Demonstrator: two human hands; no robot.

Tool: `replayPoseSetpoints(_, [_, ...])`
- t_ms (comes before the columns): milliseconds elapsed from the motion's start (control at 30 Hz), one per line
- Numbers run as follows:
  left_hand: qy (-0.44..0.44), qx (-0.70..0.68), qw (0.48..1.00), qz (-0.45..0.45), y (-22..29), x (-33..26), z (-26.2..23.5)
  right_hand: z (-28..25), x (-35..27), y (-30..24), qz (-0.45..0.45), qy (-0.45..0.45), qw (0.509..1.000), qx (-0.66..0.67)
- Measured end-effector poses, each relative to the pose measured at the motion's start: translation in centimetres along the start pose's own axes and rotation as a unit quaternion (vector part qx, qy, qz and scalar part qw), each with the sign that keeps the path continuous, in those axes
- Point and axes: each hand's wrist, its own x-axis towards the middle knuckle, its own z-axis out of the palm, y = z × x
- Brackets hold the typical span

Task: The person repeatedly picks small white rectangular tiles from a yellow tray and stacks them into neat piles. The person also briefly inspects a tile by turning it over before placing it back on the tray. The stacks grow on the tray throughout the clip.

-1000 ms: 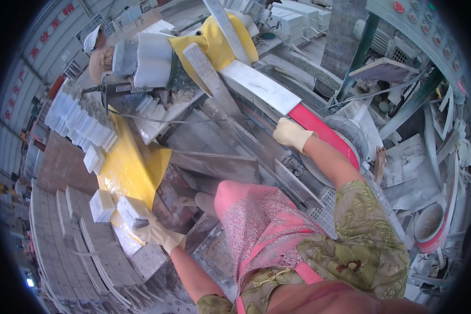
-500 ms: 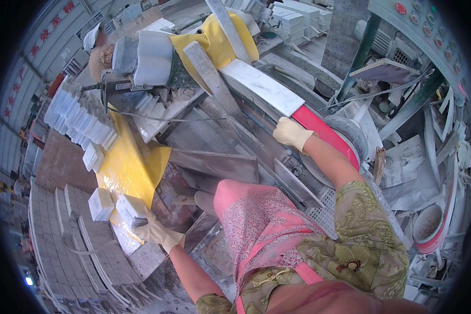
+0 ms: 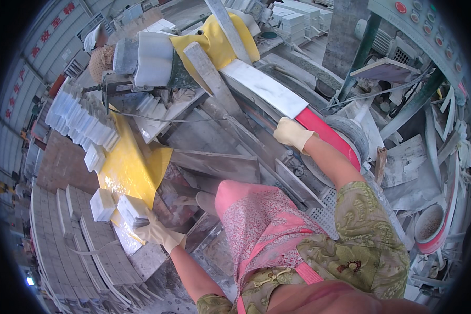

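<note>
Down at the lower left, left hand in a pale glove, fingers curled around a small white stone block, gripping it at the near edge of the yellow sheet. Just beside it to the left, a second white block, lying loose and untouched, close against the held one. Beyond both, up along the far side of the sheet, a long row of stacked white blocks, packed edge to edge.

Over on the right, right hand, gloved the same, laid flat on the near end of a long white slab, right where the slab meets the red guard of the machine; fingers closed down over the slab's end, pressing rather than lifting. Slab running away toward the upper left, tilted along a grey metal rail.

Between the arms, a pink patterned apron hanging down in front, green patterned sleeve on the right arm. Below the left hand, rows of grey tiles laid out flat on the floor. Far top, another person in yellow clothing, bent over the far end of the bench, well apart from both hands
</note>
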Motion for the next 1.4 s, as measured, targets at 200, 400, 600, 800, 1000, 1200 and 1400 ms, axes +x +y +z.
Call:
replayPoseSetpoints(200, [-0.008, -0.004, 1.0, 0.007, 0.2, -0.1, -0.2, 0.4, 0.2, -0.1, -0.019, 0.002, 0.998, -0.059])
replayPoseSetpoints(400, [-0.001, -0.034, 0.999, 0.004, 0.3, -0.2, -0.1, 0.7, 0.3, 0.1, -0.015, 0.005, 0.999, -0.051])
replayPoseSetpoints(600, [0.015, -0.013, 1.0, 0.021, -0.2, 0.0, 0.2, 0.6, 0.3, 0.1, -0.041, 0.014, 0.996, -0.077])
replayPoseSetpoints(800, [0.014, 0.011, 1.0, 0.013, 0.1, -0.1, 0.1, 0.5, 0.3, 0.0, -0.043, 0.02, 0.995, -0.087])
replayPoseSetpoints(1000, [0.006, 0.022, 1.0, -0.006, 0.8, -0.3, -0.4, 0.3, 0.3, 0.1, -0.082, 0.014, 0.988, -0.132])
replayPoseSetpoints(1200, [0.015, 0.005, 1.0, -0.006, 1.0, -0.4, -0.4, 0.4, 0.1, -0.1, -0.038, 0.039, 0.995, -0.082])
replayPoseSetpoints(1400, [0.006, -0.046, 0.998, 0.032, 0.7, -0.4, -0.3, 0.0, -0.4, 0.2, -0.075, 0.049, 0.99, -0.11])
